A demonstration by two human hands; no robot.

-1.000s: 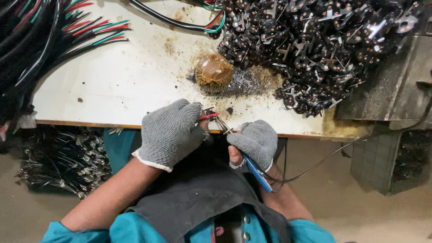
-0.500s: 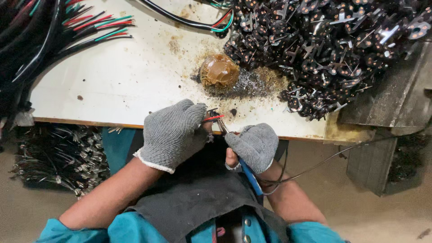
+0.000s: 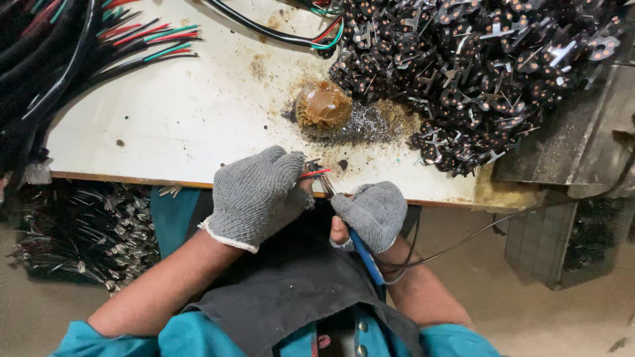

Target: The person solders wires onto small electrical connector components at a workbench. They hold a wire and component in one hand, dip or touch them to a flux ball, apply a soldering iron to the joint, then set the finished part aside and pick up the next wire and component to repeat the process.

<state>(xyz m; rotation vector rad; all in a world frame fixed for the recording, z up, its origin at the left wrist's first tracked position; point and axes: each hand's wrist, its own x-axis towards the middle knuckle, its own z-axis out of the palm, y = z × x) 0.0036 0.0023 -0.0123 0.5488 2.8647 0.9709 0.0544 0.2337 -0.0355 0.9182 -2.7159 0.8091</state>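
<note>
Left hand [image 3: 256,196] fingers closed around red wire [image 3: 313,174] at bench [image 3: 178,125] front edge, wire end pointing right. Right hand [image 3: 372,213] grips blue-handled soldering iron [image 3: 365,252], tip angled up-left, just beside the wire end; right hand nearer.

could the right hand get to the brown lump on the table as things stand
Probably yes: the lump sits just beyond the right hand with bare table between, though that hand holds a blue-handled tool.
</note>
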